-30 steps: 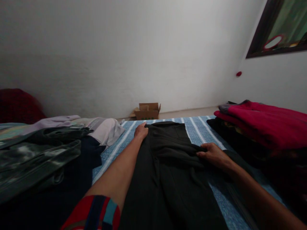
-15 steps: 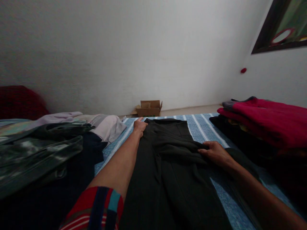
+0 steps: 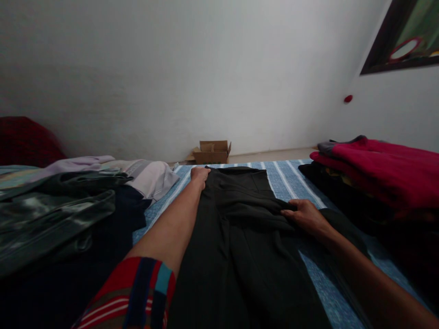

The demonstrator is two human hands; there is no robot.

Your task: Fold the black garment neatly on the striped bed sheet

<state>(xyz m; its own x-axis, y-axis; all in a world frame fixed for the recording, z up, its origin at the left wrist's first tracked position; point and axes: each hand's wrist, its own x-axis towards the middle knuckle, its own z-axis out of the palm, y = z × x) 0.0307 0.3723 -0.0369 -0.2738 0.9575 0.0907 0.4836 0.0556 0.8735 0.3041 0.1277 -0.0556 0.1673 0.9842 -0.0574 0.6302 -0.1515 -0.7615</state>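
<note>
A pair of dark trousers (image 3: pixel 236 237) lies lengthwise in front of me on a blue, white-striped bedsheet (image 3: pixel 286 178), with the waistband at the far end. My left hand (image 3: pixel 200 176) is closed on the far left corner of the waistband. At the right side of the trousers, my right hand (image 3: pixel 306 214) pinches a raised fold of the cloth between thumb and fingers. Creases run across the trousers between the two hands. More dark cloth lies under my right forearm; whether it belongs to the same trousers I cannot tell.
To the left lie heaped clothes, with a dark green patterned garment (image 3: pixel 58 224) on top and a pale garment (image 3: pixel 154 178) behind. A stack with a red garment (image 3: pixel 387 171) stands at the right. Beyond the bed are a cardboard box (image 3: pixel 211 155) and a white wall (image 3: pixel 219 82).
The whole view has shifted slightly. Both hands keep their hold on the trousers, and the fold at my right hand looks nearly the same.
</note>
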